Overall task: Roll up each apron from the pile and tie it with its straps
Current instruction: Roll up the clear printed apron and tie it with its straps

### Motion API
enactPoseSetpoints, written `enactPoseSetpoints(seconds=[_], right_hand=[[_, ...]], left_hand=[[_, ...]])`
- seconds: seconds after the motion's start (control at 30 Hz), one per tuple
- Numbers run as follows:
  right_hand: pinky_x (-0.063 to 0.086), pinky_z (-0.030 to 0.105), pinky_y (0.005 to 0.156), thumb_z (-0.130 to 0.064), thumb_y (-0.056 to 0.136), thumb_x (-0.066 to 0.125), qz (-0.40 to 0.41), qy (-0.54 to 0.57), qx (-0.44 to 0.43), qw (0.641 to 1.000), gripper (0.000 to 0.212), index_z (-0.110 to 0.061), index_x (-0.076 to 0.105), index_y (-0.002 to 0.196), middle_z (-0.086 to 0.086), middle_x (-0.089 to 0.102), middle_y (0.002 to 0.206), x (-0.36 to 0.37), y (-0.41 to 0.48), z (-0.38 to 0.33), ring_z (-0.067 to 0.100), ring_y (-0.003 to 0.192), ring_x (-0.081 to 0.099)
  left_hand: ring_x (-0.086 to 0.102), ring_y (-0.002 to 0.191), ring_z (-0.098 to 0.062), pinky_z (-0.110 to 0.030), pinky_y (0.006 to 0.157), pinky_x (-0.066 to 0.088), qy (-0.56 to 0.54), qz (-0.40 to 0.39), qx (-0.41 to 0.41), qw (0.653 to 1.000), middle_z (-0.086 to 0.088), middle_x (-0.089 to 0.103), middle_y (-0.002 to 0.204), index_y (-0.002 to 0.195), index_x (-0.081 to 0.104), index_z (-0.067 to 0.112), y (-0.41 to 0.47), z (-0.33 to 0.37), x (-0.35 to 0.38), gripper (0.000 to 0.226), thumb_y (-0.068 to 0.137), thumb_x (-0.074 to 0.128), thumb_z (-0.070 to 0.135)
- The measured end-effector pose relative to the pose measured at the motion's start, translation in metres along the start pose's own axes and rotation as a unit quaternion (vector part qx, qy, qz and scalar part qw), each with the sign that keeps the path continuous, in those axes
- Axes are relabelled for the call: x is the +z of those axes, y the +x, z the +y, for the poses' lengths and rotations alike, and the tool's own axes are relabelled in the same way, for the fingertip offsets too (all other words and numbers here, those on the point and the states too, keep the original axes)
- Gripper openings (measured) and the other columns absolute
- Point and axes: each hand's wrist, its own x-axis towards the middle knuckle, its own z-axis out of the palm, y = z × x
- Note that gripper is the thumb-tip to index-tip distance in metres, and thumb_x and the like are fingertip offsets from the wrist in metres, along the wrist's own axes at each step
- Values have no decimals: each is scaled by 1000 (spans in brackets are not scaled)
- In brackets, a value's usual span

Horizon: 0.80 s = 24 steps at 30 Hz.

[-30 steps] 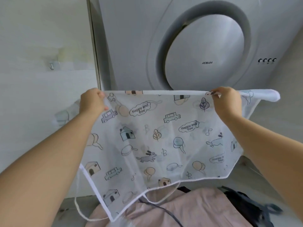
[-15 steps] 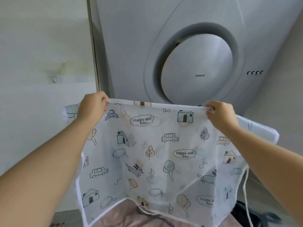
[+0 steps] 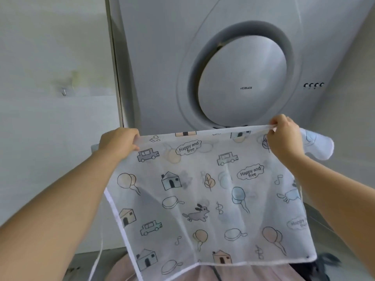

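Both hands hold the apron (image 3: 203,189) up in the air in front of the hood (image 3: 241,82), well above the pile (image 3: 203,274) at the near bottom edge. The left hand (image 3: 119,141) is closed on the top hem at its left end; the right hand (image 3: 284,136) pinches the same hem at its right end, so the hem runs taut between them and the printed sheet hangs free below.

The cloth looks thin and slippery, so a light pinch may let one corner slide out, and the sheet would drop skewed onto the pile. A strap (image 3: 99,252) dangles loose at the lower left; it could catch on the pile or get rolled inside, leaving nothing to tie with. A flap (image 3: 318,145) bunches to the right of the right hand, so the roll may start uneven and come out as a cone. Laid down crooked, the apron would roll slack and the tie would slip off.
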Motion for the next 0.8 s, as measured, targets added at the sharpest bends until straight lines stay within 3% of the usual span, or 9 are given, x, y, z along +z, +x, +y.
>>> enactPoseSetpoints(seconds=[0.1,0.2,0.27,0.37,0.4,0.53,0.63,0.73,0.8], right_hand=[[44,39,84,4,89,44,11,1,-25,1000,34,-1,60,119,18,56,117,0,-1,3,36,100,55],[43,35,80,1,91,43,58,22,-34,997,30,-2,67,110,16,58,112,-3,-2,2,35,96,56],[42,35,78,0,91,43,63,16,-17,998,30,-3,67,108,16,58,112,-3,-3,3,35,98,55],[43,36,77,5,84,39,14,-10,31,999,36,-4,67,106,19,62,108,0,-5,13,36,97,54],[43,35,79,6,82,38,18,-5,48,999,38,-3,66,106,19,62,107,-1,-6,17,36,97,54],[40,30,76,9,77,35,5,15,117,993,44,-5,67,104,19,63,105,-1,-8,26,30,89,52],[44,33,78,10,75,36,-10,13,139,990,46,-6,69,101,20,64,103,1,-10,25,32,90,54],[45,36,81,9,78,40,-13,-6,102,995,42,-5,69,104,21,64,106,7,-11,26,37,99,55],[43,34,77,7,81,41,-8,-9,64,998,39,-4,70,105,19,63,107,13,-11,19,36,98,55]], left_hand=[[54,81,-29,-30,66,36,-37,37,-29,998,-8,64,97,88,59,15,0,-2,5,6,89,64,16],[62,83,-36,-37,71,46,-123,51,-65,989,-15,62,104,72,49,13,5,-4,11,21,86,51,-3],[63,90,-38,-39,70,48,-198,27,-86,976,-18,56,109,75,50,17,6,-2,12,23,92,45,2],[57,87,-29,-31,70,42,-221,-64,-72,970,-12,57,99,97,57,14,-2,-3,13,7,96,54,21],[56,83,-27,-30,69,40,-208,-90,-59,972,-10,58,96,101,56,13,-5,-6,15,13,93,61,22],[66,67,-19,-24,58,39,-178,-136,-28,974,-3,64,72,94,53,13,-18,-17,26,9,89,60,8],[64,56,-15,-22,55,34,-213,-117,-33,969,-1,62,68,92,54,13,-21,-16,33,7,93,51,6],[60,60,-21,-25,58,40,-235,-89,-91,964,-6,62,83,87,55,11,-15,-19,32,11,91,47,3],[62,83,-31,-35,71,51,-167,-36,-113,979,-16,61,103,105,60,5,-6,-20,27,21,86,58,-1]])
